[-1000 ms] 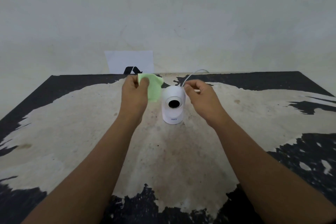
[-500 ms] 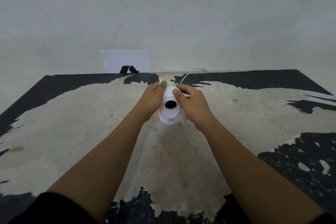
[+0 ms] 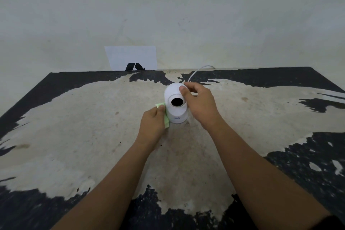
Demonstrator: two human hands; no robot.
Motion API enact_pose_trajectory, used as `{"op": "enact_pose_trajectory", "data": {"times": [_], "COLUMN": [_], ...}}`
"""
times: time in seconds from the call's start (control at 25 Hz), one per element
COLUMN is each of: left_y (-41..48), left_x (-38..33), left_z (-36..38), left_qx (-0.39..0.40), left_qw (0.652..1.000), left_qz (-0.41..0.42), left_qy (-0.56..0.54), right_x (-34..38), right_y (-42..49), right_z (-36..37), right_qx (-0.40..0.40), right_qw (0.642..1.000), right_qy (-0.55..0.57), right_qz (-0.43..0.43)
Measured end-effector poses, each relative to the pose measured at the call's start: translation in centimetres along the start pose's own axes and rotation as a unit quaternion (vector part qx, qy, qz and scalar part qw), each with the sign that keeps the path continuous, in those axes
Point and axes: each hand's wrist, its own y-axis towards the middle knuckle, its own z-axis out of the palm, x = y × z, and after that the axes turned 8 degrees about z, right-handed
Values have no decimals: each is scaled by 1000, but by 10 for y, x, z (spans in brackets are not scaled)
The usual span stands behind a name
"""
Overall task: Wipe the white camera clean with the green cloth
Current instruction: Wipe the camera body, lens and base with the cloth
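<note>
The white camera stands upright near the middle of the worn table, its round black lens facing me. My left hand presses the green cloth against the camera's lower left side; most of the cloth is hidden under my fingers. My right hand grips the camera's right side, thumb on the domed top. A thin white cable runs from behind the camera toward the table's far edge.
The table has a black surface worn to pale beige over most of its middle. A white card with a black logo leans against the wall at the table's far edge. A plain wall rises behind.
My left hand has slid the green cloth from the camera's top down to its lower left side. My right hand has stayed on the camera's right side.
</note>
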Motion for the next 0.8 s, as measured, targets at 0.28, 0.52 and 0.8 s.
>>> {"op": "enact_pose_trajectory", "data": {"times": [0.28, 0.52, 0.8], "left_y": [-31, -34, -27], "left_x": [-13, -25, -33], "left_z": [-12, -26, -28], "left_qx": [159, 149, 149], "left_qw": [984, 988, 983], "left_qz": [-68, 9, 43], "left_qy": [-38, -30, -103], "right_x": [-5, -3, -17], "right_y": [4, -13, -47], "right_z": [-1, -12, -32], "right_qx": [8, 5, 188], "right_qw": [1000, 1000, 979], "right_qy": [10, 0, -67], "right_qz": [0, -7, -45]}}
